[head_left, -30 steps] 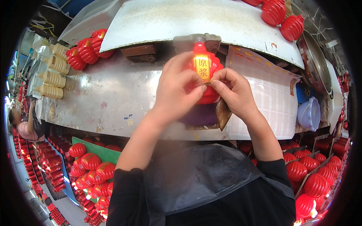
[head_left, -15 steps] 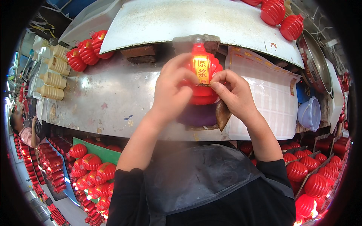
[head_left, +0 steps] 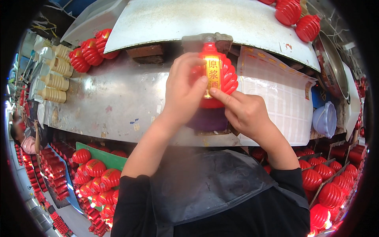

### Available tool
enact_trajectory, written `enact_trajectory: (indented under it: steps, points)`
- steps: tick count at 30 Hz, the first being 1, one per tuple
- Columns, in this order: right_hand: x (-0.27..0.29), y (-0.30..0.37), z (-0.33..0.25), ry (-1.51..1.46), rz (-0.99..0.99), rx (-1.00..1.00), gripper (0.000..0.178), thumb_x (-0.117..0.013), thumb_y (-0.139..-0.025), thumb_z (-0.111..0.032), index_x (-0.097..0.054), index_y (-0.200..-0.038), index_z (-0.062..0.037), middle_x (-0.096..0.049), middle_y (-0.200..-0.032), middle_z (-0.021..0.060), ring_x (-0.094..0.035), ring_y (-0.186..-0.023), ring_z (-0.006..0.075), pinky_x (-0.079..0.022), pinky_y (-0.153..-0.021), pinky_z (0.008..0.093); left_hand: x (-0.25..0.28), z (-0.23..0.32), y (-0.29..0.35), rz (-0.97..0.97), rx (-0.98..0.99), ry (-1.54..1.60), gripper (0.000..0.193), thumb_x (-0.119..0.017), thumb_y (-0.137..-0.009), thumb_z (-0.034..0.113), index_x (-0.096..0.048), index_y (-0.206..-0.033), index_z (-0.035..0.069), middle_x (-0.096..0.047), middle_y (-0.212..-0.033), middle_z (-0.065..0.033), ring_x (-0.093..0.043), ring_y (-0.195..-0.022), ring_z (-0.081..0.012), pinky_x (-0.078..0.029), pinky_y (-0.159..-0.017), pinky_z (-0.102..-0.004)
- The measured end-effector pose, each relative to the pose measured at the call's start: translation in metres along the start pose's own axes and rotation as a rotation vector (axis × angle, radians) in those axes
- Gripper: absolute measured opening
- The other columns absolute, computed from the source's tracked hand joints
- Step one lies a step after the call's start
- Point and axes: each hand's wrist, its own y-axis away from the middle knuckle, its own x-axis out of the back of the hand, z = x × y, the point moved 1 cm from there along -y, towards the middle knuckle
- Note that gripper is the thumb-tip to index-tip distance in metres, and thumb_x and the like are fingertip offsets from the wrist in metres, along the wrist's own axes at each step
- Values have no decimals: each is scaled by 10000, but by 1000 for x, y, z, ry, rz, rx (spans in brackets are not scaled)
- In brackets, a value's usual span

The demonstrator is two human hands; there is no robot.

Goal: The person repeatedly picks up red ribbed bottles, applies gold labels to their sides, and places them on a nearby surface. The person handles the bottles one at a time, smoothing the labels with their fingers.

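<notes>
To the left of the left hand (head_left: 183, 89), the metal table (head_left: 118, 106) gives wide room to pass, as far as the cream bottles (head_left: 55, 81) and three red bottles (head_left: 90, 51). Ahead, the white board (head_left: 213, 19) stands in the way. On the right, passage over the flat white sheet (head_left: 276, 102) is possible, up to the bluish bucket (head_left: 324, 119).

A tall yellow-gold label (head_left: 208, 79) on the red ribbed bottle (head_left: 228, 75) bears a single column of large dark characters, set upright one above another. Gold markings (head_left: 98, 40) on the red bottles (head_left: 90, 58) at left are too small to read.
</notes>
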Motion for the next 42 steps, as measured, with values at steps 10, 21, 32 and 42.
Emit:
enact_trajectory:
  steps: [10,21,32,42]
  points:
    - [-4,9,0,32,93,-18,621,-708,-709,-16,-713,-1324,-103,-559,-710,29,-584,-513,200,-496,-484,349,2,-6,5,-51,-100,-107,508,-726,-861,145,-570,-1327,15,-541,-1450,-228,-527,-1339,-415,-440,-1127,-485]
    - [-8,10,0,84,113,40,640,-713,-764,58,-719,-1369,-151,-539,-685,43,-561,-528,214,-482,-500,362,-1,-14,14,-76,-47,-108,706,-765,-778,152,-499,-1421,33,-397,-1565,-263,-424,-1449,-444,-382,-1190,-502]
    - [-7,-7,14,-308,216,-65,257,-796,-835,-26,-797,-1074,-121,-703,-843,75,-697,-675,250,-550,-592,352,7,-15,22,-159,-126,-99,511,-797,-751,103,-690,-1250,115,-360,-1605,-187,-385,-1486,-360,-338,-1217,-477]
    - [-10,-16,12,-550,148,-335,58,-759,-930,-74,-747,-969,-33,-711,-870,69,-683,-742,166,-540,-669,294,3,-10,19,-99,-136,-133,445,-838,-734,114,-718,-1162,113,-439,-1570,-195,-433,-1461,-379,-389,-1184,-474]
